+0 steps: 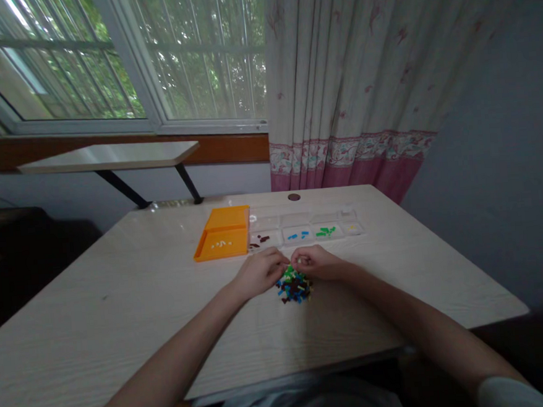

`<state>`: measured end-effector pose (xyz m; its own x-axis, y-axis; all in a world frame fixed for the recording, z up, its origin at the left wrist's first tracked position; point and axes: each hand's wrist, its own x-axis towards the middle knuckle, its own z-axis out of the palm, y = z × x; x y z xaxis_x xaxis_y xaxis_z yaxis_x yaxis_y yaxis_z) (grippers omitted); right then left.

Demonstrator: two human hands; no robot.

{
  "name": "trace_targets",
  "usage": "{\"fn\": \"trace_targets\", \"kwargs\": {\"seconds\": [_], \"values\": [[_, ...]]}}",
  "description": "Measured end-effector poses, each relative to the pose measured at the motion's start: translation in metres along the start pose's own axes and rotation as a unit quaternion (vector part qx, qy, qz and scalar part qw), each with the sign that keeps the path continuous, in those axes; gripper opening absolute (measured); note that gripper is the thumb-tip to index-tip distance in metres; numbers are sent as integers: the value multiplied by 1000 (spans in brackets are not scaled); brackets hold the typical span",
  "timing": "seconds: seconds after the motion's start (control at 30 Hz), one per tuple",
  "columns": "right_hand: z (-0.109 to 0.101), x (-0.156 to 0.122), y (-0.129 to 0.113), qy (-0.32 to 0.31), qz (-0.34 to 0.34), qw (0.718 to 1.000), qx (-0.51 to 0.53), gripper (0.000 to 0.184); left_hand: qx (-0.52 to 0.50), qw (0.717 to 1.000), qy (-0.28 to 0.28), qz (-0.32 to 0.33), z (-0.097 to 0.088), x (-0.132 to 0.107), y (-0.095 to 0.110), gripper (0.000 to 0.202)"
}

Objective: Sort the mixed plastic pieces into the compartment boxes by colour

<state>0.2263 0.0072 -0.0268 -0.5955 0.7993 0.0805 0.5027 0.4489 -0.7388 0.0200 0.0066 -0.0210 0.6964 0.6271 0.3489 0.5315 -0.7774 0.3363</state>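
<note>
though some small pieces (325, 231) already lie by colour in the clear tray (295, 218) and orange case (228, 216), most remain in the mixed pile (296, 289) beside the left hand (261, 272) and right hand (321, 263), both curled narrow; whether they hold anything, i cannot tell.

A: Clear passage, entries?
B: Pale wood-grain tabletop (120, 301): one lane left of the left bare hand (263, 271), one right of the right bare hand (321, 263). Gap between fingertips: narrow.
A: Obstructions?
B: Heap of small multicoloured pieces (296, 287), between the forearms. Open orange plastic case (228, 217) and adjoining clear compartmented tray (295, 219), across the middle beyond the hands. Black-legged pale shelf (110, 156), far left.
</note>
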Motion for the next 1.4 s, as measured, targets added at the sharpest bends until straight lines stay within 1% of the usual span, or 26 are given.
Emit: {"fn": "trace_targets", "kwargs": {"seconds": [0.1, 0.17, 0.3, 0.4, 0.63, 0.73, 0.8, 0.87, 0.93, 1.0, 1.07, 1.13, 1.23, 1.4], "values": [[2, 3, 3, 9, 10, 996, 91, 21, 1, 1000, 30, 2, -1, 0, 2, 17], [3, 5, 5, 7, 16, 991, 134, 24, 6, 999, 43, 9, -1, 0, 4, 16], [4, 7, 9, -2, 29, 978, 205, 29, 36, 998, 39, 20, -1, -1, 7, 17], [4, 8, 8, 3, 39, 966, 254, 32, 70, 996, 48, 10, -1, -1, 9, 20], [7, 10, 0, 15, 77, 946, 314, 38, 101, 990, 94, -15, 0, 1, 11, 24], [9, 11, 0, 21, 85, 946, 313, 39, 110, 989, 93, -10, 1, 0, 11, 21], [9, 11, 1, 23, 80, 952, 294, 38, 113, 989, 90, -5, 0, 0, 11, 19], [8, 9, 1, 32, 58, 966, 249, 35, 110, 989, 96, -9, -1, 0, 12, 18], [6, 7, 0, 55, 25, 984, 165, 29, 100, 989, 104, -18, -1, 1, 11, 18], [3, 4, -2, 84, -6, 995, 54, 23, 90, 990, 106, -25, -1, 1, 11, 18], [1, 2, -5, 107, -30, 993, -45, 20, 85, 991, 103, -26, -1, 0, 10, 18], [0, 1, -6, 122, -48, 986, -104, 17, 84, 991, 97, -24, 0, 0, 9, 18], [1, 0, -8, 130, -62, 979, -143, 15, 83, 992, 94, -23, 1, 0, 9, 16], [1, -1, -6, 132, -81, 973, -173, 19, 81, 993, 89, -16, 0, 0, 8, 15]]}}
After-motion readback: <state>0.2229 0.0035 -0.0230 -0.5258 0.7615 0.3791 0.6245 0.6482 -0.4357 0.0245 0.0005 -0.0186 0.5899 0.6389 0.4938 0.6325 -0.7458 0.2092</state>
